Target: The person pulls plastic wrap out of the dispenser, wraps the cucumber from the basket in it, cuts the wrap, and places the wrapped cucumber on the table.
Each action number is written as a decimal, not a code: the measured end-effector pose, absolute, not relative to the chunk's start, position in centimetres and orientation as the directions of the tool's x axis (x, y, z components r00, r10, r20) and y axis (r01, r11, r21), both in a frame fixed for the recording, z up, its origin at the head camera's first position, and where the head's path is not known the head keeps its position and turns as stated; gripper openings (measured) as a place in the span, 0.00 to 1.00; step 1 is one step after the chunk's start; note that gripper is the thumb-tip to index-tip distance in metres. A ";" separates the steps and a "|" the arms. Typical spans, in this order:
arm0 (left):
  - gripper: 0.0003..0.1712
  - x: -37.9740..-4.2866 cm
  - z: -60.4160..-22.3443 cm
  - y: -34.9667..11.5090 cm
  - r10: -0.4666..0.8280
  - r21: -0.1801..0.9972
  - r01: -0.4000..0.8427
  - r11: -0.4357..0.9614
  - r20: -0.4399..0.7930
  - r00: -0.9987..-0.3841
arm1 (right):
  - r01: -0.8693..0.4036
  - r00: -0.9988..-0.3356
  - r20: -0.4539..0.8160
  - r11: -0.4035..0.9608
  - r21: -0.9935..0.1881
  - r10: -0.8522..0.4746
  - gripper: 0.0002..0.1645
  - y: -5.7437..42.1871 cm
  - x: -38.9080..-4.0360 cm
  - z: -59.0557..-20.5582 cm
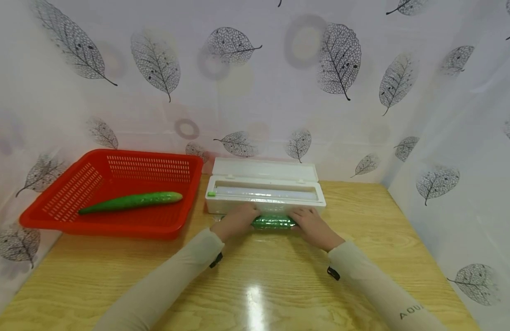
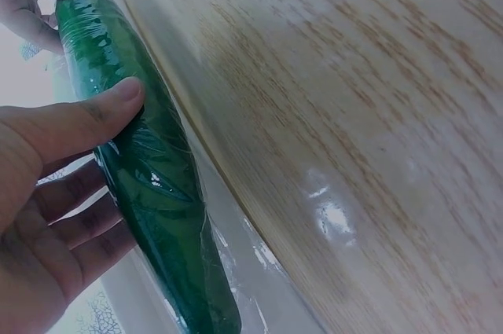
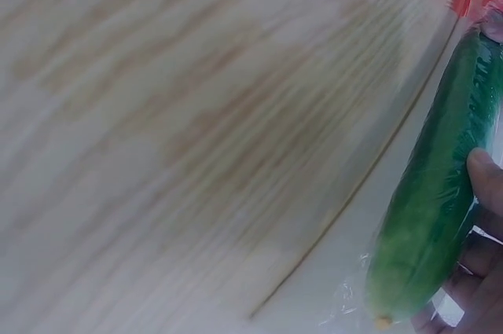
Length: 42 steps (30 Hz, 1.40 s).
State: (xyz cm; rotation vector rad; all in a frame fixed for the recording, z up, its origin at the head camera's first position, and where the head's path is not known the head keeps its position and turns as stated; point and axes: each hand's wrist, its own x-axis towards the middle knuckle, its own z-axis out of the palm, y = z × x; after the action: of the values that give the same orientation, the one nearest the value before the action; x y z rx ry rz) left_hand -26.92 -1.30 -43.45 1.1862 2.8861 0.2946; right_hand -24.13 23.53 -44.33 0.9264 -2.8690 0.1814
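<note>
Cucumber (image 1: 273, 223) in film runs crosswise before us, parallel to the white box (image 1: 223, 208), fingers (image 2: 93, 222) of our left hand (image 1: 237, 220) and right hand (image 1: 314, 227) clamped round it, neither nearer.

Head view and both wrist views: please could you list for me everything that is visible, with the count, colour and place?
Table: one, wood-brown, below
Leaf-printed sheeting: count unclear, white with dark prints, behind and at sides
Basket: one, red, left on table
Loose cucumber: one, green, in basket
Box: one, white, right of basket
Lid: one, white, open at box's back
Roll: one, pale, in box
Tab: one, bright green, box's left end
Wrapped cucumber: one, green, before box
Film: clear, around that cucumber
Wrist pieces: two, black, one per wrist
Sleeves: two, pale, on arms
Left hand, right hand: one each, gripping wrapped cucumber
</note>
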 end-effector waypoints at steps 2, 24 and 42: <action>0.25 -26.9 -43.4 -1.2 0.702 0.171 0.702 0.691 0.072 -0.709 | -0.584 -0.808 0.153 0.807 -0.085 -0.569 0.27 23.6 -24.1 -44.3; 0.24 -26.1 -44.7 -2.4 0.666 0.248 0.687 0.683 0.177 -0.725 | -0.587 -0.806 0.177 0.802 -0.113 -0.565 0.27 22.1 -23.9 -45.4; 0.21 -26.1 -45.2 -0.8 0.716 0.097 0.745 0.659 0.223 -0.662 | -0.588 -0.777 0.211 0.803 0.091 -0.593 0.28 22.5 -23.2 -44.6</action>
State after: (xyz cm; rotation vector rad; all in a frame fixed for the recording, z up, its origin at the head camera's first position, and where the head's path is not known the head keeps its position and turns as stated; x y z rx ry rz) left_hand -26.13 -0.80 -45.16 1.3366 3.0110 0.2993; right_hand -23.21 22.48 -44.58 0.9181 -2.7618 -0.0298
